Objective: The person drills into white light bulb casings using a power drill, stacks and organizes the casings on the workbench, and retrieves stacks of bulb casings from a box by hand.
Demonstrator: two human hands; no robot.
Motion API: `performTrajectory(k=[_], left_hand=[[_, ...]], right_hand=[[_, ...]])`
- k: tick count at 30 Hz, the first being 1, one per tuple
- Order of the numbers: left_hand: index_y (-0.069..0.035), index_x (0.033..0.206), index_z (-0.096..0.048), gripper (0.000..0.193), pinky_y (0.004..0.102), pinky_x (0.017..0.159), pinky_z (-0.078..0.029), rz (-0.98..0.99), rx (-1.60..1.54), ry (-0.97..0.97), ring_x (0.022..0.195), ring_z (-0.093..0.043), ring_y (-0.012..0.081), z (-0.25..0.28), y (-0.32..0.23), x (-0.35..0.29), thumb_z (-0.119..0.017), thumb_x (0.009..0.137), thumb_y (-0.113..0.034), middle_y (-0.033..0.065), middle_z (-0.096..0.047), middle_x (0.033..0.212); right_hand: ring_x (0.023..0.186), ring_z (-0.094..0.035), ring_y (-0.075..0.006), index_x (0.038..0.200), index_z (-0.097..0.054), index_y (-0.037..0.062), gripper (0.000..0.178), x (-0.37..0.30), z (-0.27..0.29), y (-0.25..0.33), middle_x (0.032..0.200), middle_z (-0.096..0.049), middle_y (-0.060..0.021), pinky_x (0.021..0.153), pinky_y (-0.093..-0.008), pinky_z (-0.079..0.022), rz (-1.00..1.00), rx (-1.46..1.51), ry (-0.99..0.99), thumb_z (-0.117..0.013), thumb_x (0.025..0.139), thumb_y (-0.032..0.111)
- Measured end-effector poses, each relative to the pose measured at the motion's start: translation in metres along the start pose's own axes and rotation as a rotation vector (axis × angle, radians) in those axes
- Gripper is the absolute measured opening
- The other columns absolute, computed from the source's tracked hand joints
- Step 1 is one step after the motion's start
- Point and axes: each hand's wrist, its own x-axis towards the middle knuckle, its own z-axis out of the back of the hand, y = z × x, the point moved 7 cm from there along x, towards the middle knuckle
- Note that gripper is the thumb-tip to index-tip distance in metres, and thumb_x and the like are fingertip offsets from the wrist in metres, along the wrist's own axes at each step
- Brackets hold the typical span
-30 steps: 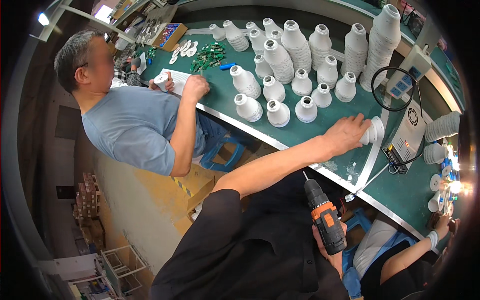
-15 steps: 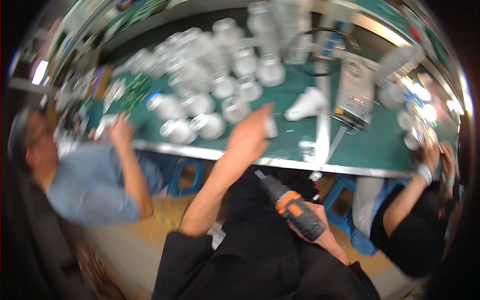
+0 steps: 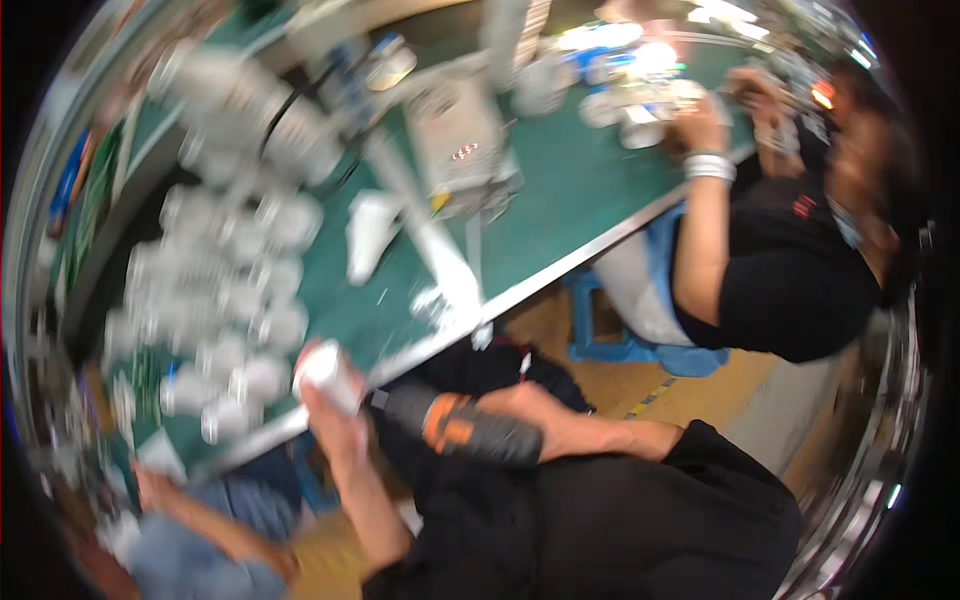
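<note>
In my left hand [image 3: 340, 425] is a white, cup-shaped plastic part [image 3: 330, 374], held just over the bench's front edge with the fingers closed round it. My right hand [image 3: 535, 412] grips a black and orange cordless screwdriver [image 3: 455, 428], lying level in front of my body. Its tip points left at the white part and is close to it; blur hides whether they touch. Beyond my left hand stand several white, translucent jar-shaped housings [image 3: 225, 290] in a group on the bench.
The green bench top [image 3: 560, 195] has a pale metal edge [image 3: 420, 345]. On it are a white angular piece [image 3: 370, 235] and a grey metal box [image 3: 455, 130] with a lit display. A co-worker in black [image 3: 790, 280] sits right by a blue stool [image 3: 605, 330]; another, in blue [image 3: 210, 540], is lower left.
The view has swung to the right. My left hand has come back from over the bench with the white part in it. The screwdriver has turned level, its tip now near that part.
</note>
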Motion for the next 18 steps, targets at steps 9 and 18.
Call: performTrajectory(k=[9, 18], left_hand=[[0.002, 0.136, -0.051, 0.068, 0.0326, 0.070, -0.045, 0.173, -0.378, -0.040, 0.078, -0.057, 0.0208, -0.036, 0.005, -0.004, -0.054, 0.097, -0.053, 0.0148, -0.062, 0.100], [0.000, 0.143, -0.042, 0.071, 0.0373, 0.081, -0.051, 0.215, -0.508, 0.073, 0.098, -0.063, 0.0227, -0.046, 0.008, -0.015, -0.054, 0.099, -0.054, 0.0143, -0.062, 0.115]], right_hand=[[0.072, -0.066, -0.0299, 0.093, -0.064, 0.0027, 0.025, -0.003, 0.005, 0.004, 0.084, -0.064, -0.0103, 0.062, -0.0361, -0.052, 0.071, -0.103, -0.037, -0.079, 0.072, 0.002], [0.072, -0.066, -0.0292, 0.093, -0.064, 0.0025, 0.024, -0.012, -0.003, 0.002, 0.085, -0.065, -0.0106, 0.062, -0.0349, -0.052, 0.078, -0.151, -0.027, -0.078, 0.073, 0.003]])
